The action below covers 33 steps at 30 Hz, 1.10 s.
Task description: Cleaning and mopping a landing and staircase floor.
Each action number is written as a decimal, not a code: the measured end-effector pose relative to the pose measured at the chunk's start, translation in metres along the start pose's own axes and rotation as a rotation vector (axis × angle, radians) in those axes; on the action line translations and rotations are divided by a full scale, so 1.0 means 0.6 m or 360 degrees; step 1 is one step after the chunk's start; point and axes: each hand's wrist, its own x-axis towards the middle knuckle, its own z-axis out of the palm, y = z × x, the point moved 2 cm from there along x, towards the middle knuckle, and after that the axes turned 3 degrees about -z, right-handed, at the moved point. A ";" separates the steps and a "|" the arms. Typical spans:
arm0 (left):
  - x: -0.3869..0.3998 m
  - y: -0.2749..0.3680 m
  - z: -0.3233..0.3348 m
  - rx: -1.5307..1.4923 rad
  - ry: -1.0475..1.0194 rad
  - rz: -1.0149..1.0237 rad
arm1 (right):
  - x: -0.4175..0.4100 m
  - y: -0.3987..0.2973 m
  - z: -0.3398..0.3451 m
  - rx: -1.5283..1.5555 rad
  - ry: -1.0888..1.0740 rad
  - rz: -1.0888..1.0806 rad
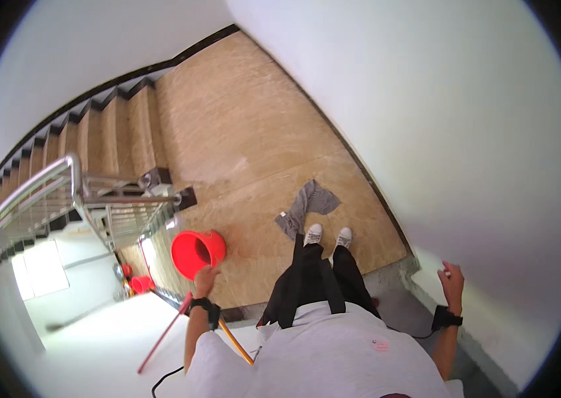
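My left hand (205, 281), with a black band around the wrist, overlaps the near rim of a red plastic bucket (217, 247). The bucket's dark hollow faces up and left. Whether my fingers grip the rim or only pass in front of it, I cannot tell. My right hand (453, 281) is away to the right, beside the white wall, its fingers loosely curled and no object visible in it. A black device is strapped to that wrist. On the floor just ahead of my white shoes (314, 234) lies a crumpled grey cloth (305, 203).
Beige stone stairs (114, 134) meet the tiled landing (240, 124) at left, with a metal handrail (75, 181) beside them. A red pole (163, 341) and a yellow pole (235, 343) stand near my left arm. Beyond the railing sits another red bucket (141, 284).
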 end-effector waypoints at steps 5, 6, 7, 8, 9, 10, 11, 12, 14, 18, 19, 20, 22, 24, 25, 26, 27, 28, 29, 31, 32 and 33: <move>-0.126 0.059 0.221 -0.0771 -0.0280 -0.0132 | 0.178 -0.197 -0.066 -0.0164 0.0111 -0.0537; -0.137 0.141 0.230 -0.1069 -0.0476 -0.0564 | 0.203 -0.222 -0.099 -0.0242 0.0197 -0.0652; -0.165 0.213 0.210 -0.1336 -0.0655 -0.1025 | 0.226 -0.251 -0.126 -0.0287 0.0266 -0.0779; -0.191 0.218 0.236 -0.1221 -0.0678 -0.0716 | 0.239 -0.294 -0.151 -0.0333 0.0373 -0.0920; -0.220 0.200 0.282 -0.1162 -0.0680 -0.0575 | 0.250 -0.334 -0.171 -0.0374 0.0479 -0.1057; -0.244 0.186 0.332 -0.1104 -0.0682 -0.0427 | 0.261 -0.363 -0.190 -0.0423 0.0570 -0.1181; -0.267 0.161 0.369 -0.0990 -0.0288 -0.0055 | 0.273 -0.389 -0.204 -0.0448 0.0654 -0.1301; -0.281 0.152 0.382 -0.0856 0.0086 0.0327 | 0.281 -0.413 -0.216 -0.0555 0.0809 -0.1442; -0.271 0.185 0.376 -0.0937 0.0015 0.0196 | 0.294 -0.445 -0.263 -0.0769 0.0994 -0.1551; -0.224 0.252 0.283 -0.1329 -0.0231 -0.0564 | 0.338 -0.506 -0.331 -0.1184 0.1409 -0.1804; -0.213 0.254 0.279 -0.1608 -0.0388 -0.1002 | 0.350 -0.520 -0.347 -0.1316 0.1521 -0.1879; -0.207 0.255 0.272 -0.1603 -0.0398 -0.0993 | 0.368 -0.534 -0.366 -0.1327 0.1522 -0.1868; -0.186 0.252 0.262 -0.1548 -0.0246 -0.0782 | 0.384 -0.563 -0.401 -0.1750 0.1815 -0.1835; -0.178 0.184 0.297 -0.1379 -0.0158 -0.0511 | 0.411 -0.571 -0.414 -0.1881 0.1864 -0.1776; -0.168 0.157 0.302 -0.1205 -0.0074 -0.0245 | 0.422 -0.575 -0.413 -0.2013 0.1909 -0.1714; -0.160 0.148 0.294 -0.1205 -0.0096 -0.0238 | 0.420 -0.580 -0.409 -0.2035 0.1894 -0.1707; -0.155 0.137 0.285 -0.1210 -0.0116 -0.0340 | 0.414 -0.587 -0.402 -0.2037 0.1786 -0.1698; -0.151 0.123 0.273 -0.1211 -0.0131 -0.0445 | 0.413 -0.594 -0.396 -0.2032 0.1679 -0.1690; -0.144 0.136 0.246 -0.1221 -0.0187 -0.0427 | 0.413 -0.589 -0.401 -0.2091 0.1647 -0.1676; -0.135 0.161 0.148 -0.1510 -0.0342 -0.0802 | 0.420 -0.574 -0.413 -0.2236 0.1694 -0.1657; -0.137 0.144 0.131 -0.1507 -0.0355 -0.0808 | 0.420 -0.582 -0.413 -0.2243 0.1678 -0.1659; -0.141 0.124 0.120 -0.1675 -0.0437 -0.0975 | 0.417 -0.592 -0.416 -0.2238 0.1647 -0.1757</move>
